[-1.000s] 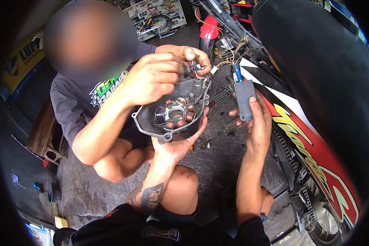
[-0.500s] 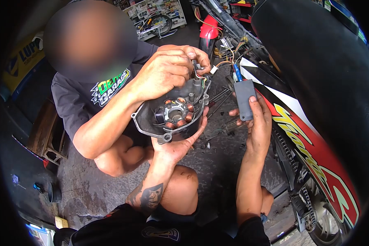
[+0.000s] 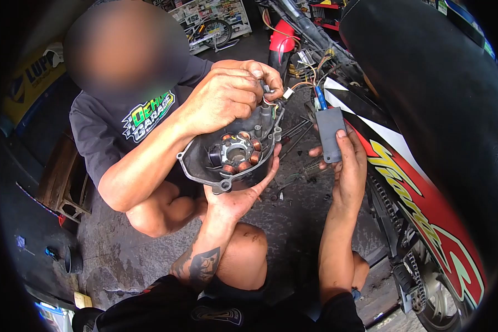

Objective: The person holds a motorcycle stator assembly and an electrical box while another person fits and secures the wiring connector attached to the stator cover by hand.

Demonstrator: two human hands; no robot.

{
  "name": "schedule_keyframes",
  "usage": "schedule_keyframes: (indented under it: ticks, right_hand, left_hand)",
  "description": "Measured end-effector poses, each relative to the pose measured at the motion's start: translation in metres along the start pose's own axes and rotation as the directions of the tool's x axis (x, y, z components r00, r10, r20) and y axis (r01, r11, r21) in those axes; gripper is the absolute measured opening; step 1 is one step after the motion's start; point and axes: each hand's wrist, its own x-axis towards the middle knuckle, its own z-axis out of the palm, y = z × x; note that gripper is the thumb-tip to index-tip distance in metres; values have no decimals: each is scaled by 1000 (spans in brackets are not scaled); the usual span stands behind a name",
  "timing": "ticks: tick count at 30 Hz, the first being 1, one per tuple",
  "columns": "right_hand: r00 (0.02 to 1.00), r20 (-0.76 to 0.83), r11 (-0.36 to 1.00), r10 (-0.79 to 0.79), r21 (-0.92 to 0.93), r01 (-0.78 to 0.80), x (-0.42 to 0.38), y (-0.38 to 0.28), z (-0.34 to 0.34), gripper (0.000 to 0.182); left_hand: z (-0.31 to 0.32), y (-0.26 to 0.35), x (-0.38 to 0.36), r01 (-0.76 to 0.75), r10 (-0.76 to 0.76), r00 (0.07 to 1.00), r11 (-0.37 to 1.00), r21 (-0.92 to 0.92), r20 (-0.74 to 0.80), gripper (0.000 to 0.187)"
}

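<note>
My left hand [image 3: 235, 203] supports an engine side cover [image 3: 200, 170] from below, its palm under the casing and the fingers along the right side. Inside the cover sits a stator [image 3: 239, 154] with several copper coils around a round centre hole. Between my right thumb and fingers is a flat dark CDI box [image 3: 330, 135], held upright by my right hand [image 3: 349, 171]. A blue connector [image 3: 320, 98] with wires joins its top. A co-worker's hands [image 3: 229, 97] pinch a small connector and wires at the cover's upper edge; the fingers partly hide them.
A motorcycle with a red, white and black side panel [image 3: 415, 182] and black seat [image 3: 426, 72] stands close on the right. Loose wires hang from its frame [image 3: 315, 61]. Tools [image 3: 296, 135] and small parts lie on the dark floor. A wooden bench [image 3: 63, 177] is at left.
The co-worker's head and torso have shifted slightly to the right, and their fingers at the wires have moved a little. My hands, the cover and the CDI box have stayed in place.
</note>
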Motion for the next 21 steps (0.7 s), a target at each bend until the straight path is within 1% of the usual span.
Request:
schedule_keyframes:
  ticks: [8,11,13,21]
  right_hand:
    - [1000,6,1000,6,-3,-6,1,0,-1,51]
    - [1000,2,1000,6,5,-6,1,1,-1,51]
    - [1000,7,1000,4,4,-4,1,2,-2,51]
    - [1000,0,1000,4,5,-4,0,0,0,50]
  left_hand:
    - [1,0,0,21,-21,1000,1000,-17,-2,62]
    - [-1,1,1,21,-21,1000,1000,-13,8,64]
    - [-2,0,3,-13,13,1000,1000,28,14,65]
    - [-2,0,2,-6,5,999,999,32,43,65]
